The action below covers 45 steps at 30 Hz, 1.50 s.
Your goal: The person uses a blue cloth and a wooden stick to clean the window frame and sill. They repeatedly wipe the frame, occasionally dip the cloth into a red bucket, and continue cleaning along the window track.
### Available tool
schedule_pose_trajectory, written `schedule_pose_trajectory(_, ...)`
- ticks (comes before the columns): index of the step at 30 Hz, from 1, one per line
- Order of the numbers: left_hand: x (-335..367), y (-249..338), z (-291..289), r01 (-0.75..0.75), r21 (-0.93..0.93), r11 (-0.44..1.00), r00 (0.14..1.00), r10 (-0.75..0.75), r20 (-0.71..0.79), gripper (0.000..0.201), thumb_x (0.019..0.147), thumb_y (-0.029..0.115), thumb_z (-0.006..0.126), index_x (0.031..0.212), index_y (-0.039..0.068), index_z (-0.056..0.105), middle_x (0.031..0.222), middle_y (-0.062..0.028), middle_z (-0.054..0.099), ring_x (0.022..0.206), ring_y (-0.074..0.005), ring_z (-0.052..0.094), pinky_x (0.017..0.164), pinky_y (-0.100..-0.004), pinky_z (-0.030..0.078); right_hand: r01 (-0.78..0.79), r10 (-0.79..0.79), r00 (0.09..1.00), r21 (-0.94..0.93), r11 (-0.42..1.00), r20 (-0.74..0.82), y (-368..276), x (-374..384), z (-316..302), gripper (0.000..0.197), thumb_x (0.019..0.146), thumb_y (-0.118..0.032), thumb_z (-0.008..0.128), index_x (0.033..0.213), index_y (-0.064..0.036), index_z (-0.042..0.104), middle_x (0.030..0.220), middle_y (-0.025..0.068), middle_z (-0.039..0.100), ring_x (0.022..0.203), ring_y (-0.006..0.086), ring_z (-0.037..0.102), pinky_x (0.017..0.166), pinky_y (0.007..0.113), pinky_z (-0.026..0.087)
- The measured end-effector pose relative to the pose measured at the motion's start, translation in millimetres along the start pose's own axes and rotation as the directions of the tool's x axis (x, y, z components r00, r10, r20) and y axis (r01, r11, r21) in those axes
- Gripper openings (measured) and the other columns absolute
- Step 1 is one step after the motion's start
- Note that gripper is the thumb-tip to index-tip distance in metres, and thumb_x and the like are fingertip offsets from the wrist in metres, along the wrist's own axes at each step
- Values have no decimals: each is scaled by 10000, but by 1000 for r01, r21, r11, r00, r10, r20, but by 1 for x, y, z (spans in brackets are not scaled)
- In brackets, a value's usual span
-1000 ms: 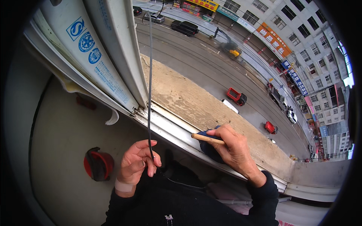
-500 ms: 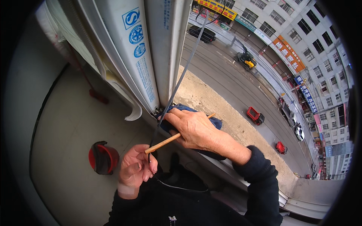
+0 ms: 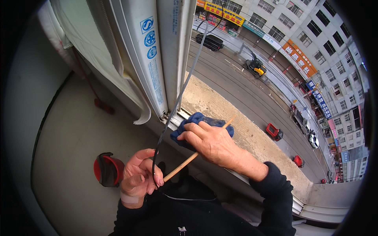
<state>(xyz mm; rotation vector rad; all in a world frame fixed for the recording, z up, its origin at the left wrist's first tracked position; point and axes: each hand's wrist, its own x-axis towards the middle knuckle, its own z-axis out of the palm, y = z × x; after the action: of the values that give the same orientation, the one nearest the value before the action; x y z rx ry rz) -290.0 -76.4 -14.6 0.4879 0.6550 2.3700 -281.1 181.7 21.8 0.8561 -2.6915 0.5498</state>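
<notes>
My right hand presses a folded blue cloth onto the window track, with its fingers closed over the cloth. A thin wooden stick passes under the same palm. One end of it sticks out over the sill; the other points down toward my left hand. My left hand is raised at the stick's lower end, fingers loosely curled and apart. A dark cable crosses in front of the left fingers; I see no firm grip on it. A pale patch covers the left wrist.
White window frames stand upright at the track's far end, beside a pale curtain. Outside lies a rough concrete ledge, with a street far below. A red bucket with a dark cloth over its rim stands on the floor, left. A red-handled broom leans behind.
My right hand and the cloth have slid right along the track, away from the frame corner, baring part of it. The stick's lower end has dropped toward me. My left hand stays nearly in place.
</notes>
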Motion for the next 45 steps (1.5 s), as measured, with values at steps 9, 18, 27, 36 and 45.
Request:
schedule_pose_trajectory(9, 15, -9, -10, 25, 8, 1000, 993, -26, 111, 770, 851, 132, 697, 1434, -103, 252, 935, -308, 645, 621, -247, 667, 608, -283, 560, -69, 91, 991, -203, 977, 100, 17, 21, 56, 263, 788, -105, 605, 1039, -29, 609, 916, 87, 527, 773, 223, 587, 553, 309, 524)
schedule_pose_trajectory(18, 42, -27, -61, 19, 16, 1000, 998, -19, 54, 809, 832, 196, 724, 1442, -82, 271, 898, -319, 641, 560, -227, 638, 591, -292, 535, -118, 112, 989, -68, 991, -94, 48, 41, 107, 283, 765, -110, 609, 1035, -26, 589, 896, 85, 530, 772, 239, 583, 534, 328, 521)
schedule_pose_trajectory(27, 79, -40, -102, 135, 110, 985, 977, -151, 149, 786, 863, 292, 716, 1420, -66, 293, 841, -280, 631, 477, -190, 584, 569, -291, 507, -369, 348, 928, -461, 807, -134, 32, -8, 131, 216, 878, -180, 614, 984, 8, 630, 772, 27, 459, 550, 111, 482, 406, 235, 420)
schedule_pose_trajectory(36, 110, -73, -105, 255, 63, 965, 924, -263, 278, 689, 905, 277, 670, 1396, -49, 312, 902, -238, 609, 485, -174, 550, 574, -296, 510, -752, 786, 618, -300, 586, -15, -1, -139, 68, 207, 837, -130, 649, 1035, -77, 627, 875, 38, 525, 685, 183, 587, 521, 303, 511)
schedule_pose_trajectory(45, 110, -47, -123, 245, 3, 970, 929, -236, 285, 632, 907, 261, 663, 1363, -37, 342, 917, -254, 619, 503, -181, 553, 599, -315, 504, -696, 774, 329, 415, 586, -541, -11, -97, -9, 204, 820, -13, 720, 1007, 17, 645, 880, 97, 651, 775, 176, 645, 667, 278, 503)
